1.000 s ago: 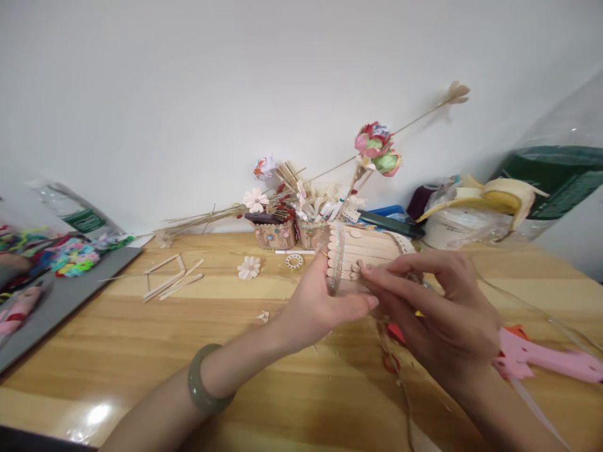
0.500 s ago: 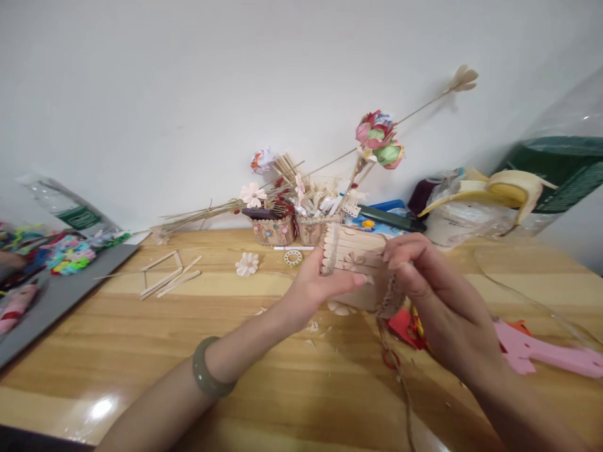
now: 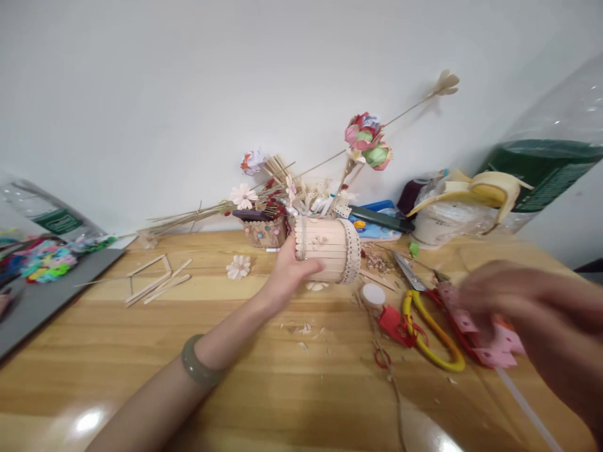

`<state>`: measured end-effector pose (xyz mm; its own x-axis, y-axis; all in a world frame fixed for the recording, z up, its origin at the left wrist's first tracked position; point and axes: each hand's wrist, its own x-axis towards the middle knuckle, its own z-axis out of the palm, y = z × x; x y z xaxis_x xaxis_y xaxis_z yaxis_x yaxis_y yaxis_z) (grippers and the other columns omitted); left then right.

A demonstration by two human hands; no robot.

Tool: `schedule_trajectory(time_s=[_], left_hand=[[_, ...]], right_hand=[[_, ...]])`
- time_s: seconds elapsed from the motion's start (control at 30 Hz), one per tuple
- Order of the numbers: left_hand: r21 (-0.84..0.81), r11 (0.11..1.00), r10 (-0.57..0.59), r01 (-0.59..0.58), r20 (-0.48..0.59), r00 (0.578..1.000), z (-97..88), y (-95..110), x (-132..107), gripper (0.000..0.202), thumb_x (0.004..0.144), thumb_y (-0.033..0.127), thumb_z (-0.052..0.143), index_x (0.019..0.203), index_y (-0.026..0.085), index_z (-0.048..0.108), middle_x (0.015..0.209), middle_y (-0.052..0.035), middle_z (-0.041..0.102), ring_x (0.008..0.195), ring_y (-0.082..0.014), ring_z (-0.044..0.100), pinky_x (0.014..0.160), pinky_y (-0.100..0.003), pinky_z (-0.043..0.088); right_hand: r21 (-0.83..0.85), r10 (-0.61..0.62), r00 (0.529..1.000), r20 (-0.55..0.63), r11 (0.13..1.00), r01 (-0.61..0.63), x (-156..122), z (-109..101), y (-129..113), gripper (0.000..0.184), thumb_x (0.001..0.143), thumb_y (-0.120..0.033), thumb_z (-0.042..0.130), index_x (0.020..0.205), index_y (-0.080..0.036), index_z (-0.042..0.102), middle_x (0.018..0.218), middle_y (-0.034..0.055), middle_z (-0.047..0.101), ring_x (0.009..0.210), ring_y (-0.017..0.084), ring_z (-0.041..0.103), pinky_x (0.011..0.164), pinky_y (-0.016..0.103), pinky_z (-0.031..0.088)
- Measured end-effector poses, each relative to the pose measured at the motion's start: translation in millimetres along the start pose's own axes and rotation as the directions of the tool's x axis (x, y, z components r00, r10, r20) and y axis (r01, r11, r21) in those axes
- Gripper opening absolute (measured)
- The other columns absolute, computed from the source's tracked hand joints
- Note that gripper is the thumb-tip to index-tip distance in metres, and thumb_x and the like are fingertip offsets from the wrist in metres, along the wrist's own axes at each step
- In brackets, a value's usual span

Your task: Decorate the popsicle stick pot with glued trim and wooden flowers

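Observation:
My left hand (image 3: 298,271) is closed around a holder made of wooden craft sticks (image 3: 330,251), tilted on its side above the table. Lace trim rings its right end, a band crosses it near the left end, and a small flower sits on its side. My right hand (image 3: 532,314) is smeared by motion at the right, over a pink glue gun (image 3: 502,348); whether it touches the gun I cannot tell. Beside it lie yellow-handled scissors (image 3: 436,339) and a red piece (image 3: 394,324). A white disc-shaped thing (image 3: 373,294) lies below the holder.
Behind stands a decorated stick pot (image 3: 264,231) near paper flowers (image 3: 365,133). Craft sticks (image 3: 149,289) and a pale flower (image 3: 238,267) lie left. A peeled banana (image 3: 471,191) and large bottle (image 3: 541,160) are back right. Twine (image 3: 398,402) runs along the front.
My right hand has left the holder's lace end and moved right over the glue gun. The holder, still in my left hand, has turned and shifted left in view. The scissors are now uncovered.

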<state>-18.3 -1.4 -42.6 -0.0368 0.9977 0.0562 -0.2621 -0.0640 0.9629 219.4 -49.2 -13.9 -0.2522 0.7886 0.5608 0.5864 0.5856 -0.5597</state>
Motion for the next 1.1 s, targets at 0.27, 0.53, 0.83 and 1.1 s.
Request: schedule_trajectory(time_s=[0.27, 0.53, 0.83, 1.1], left_hand=[[0.112, 0.994, -0.001, -0.008, 0.083, 0.997, -3.6, -5.1, 4.2, 0.062, 0.05, 0.007, 0.058, 0.111, 0.012, 0.05, 0.11, -0.0091, 0.063, 0.104, -0.024, 0.058, 0.091, -0.034, 0.044], [0.171, 0.985, -0.015, -0.001, 0.091, 0.996, -4.7, -2.6, 4.5, 0.059, 0.051, 0.004, 0.057, 0.108, 0.012, 0.049, 0.109, -0.009, 0.063, 0.101, -0.0218, 0.059, 0.091, -0.032, 0.043], [0.173, 0.985, -0.027, 0.012, 0.087, 0.996, -2.6, 0.3, 3.4, 0.055, 0.049, 0.004, 0.058, 0.103, 0.012, 0.053, 0.102, -0.0083, 0.067, 0.095, -0.0212, 0.062, 0.087, -0.032, 0.045], [0.168, 0.986, -0.008, -0.015, 0.136, 0.991, -2.4, 0.5, 5.4, 0.054, 0.049, 0.004, 0.057, 0.102, 0.013, 0.054, 0.101, -0.0063, 0.068, 0.101, -0.0226, 0.061, 0.09, -0.033, 0.045]], right_hand=[[-0.348, -0.177, 0.868, 0.464, 0.865, 0.362, -17.5, 26.5, 25.9, 0.025, 0.086, -0.017, 0.038, 0.08, -0.023, 0.062, 0.075, 0.0022, 0.065, 0.068, 0.017, 0.06, 0.058, 0.028, 0.043], [-0.522, -0.039, 0.795, 0.605, 0.735, 0.433, -21.8, 31.7, 32.6, 0.023, 0.072, -0.002, 0.05, 0.079, -0.02, 0.062, 0.074, 0.0026, 0.059, 0.066, 0.018, 0.056, 0.055, 0.028, 0.034], [-0.511, -0.128, 0.798, 0.588, 0.706, 0.49, -21.3, 38.0, 24.4, 0.016, 0.074, -0.006, 0.053, 0.069, -0.02, 0.059, 0.07, 0.0012, 0.057, 0.067, 0.019, 0.054, 0.055, 0.029, 0.035], [-0.515, -0.164, 0.783, 0.599, 0.67, 0.535, -24.3, 43.5, 28.0, 0.021, 0.07, 0.0, 0.05, 0.068, -0.02, 0.058, 0.068, 0.002, 0.057, 0.063, 0.019, 0.054, 0.054, 0.03, 0.037]])
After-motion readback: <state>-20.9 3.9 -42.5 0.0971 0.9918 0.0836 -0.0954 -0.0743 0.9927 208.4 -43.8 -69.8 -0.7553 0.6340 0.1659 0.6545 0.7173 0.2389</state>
